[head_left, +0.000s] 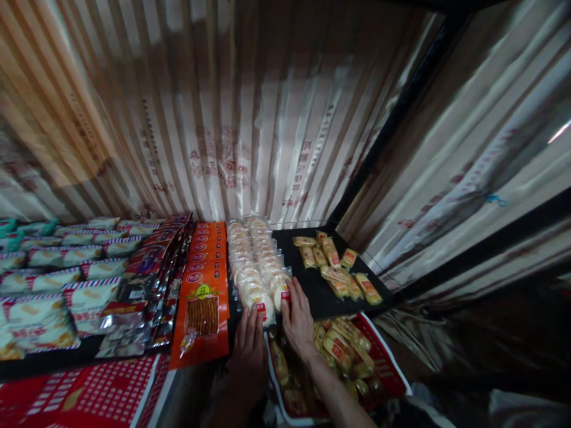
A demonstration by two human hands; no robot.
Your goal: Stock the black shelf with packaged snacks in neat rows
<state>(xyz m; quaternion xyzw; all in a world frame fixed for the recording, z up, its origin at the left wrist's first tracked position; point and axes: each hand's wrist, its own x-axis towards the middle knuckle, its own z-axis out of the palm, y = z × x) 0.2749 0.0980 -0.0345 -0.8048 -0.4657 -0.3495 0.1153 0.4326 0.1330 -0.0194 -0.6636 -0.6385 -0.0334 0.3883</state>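
Two rows of round white crackers in clear wrappers overlap on a black shelf. My left hand rests its outstretched fingers on the front packet of the left row. Against the front packet of the right row lies my right hand, its fingers extended and not wrapped around anything. Red labels show on both front packets. Below my right forearm is a red basket with a white rim, holding many small yellow wrapped cakes. Part of the basket's contents is hidden by that arm.
Orange snack packets overlap left of the crackers, beside dark red packets and white snack bags. Loose yellow cakes lie on the shelf's right side. Another red basket stands lower left. Pleated printed sheeting hangs behind.
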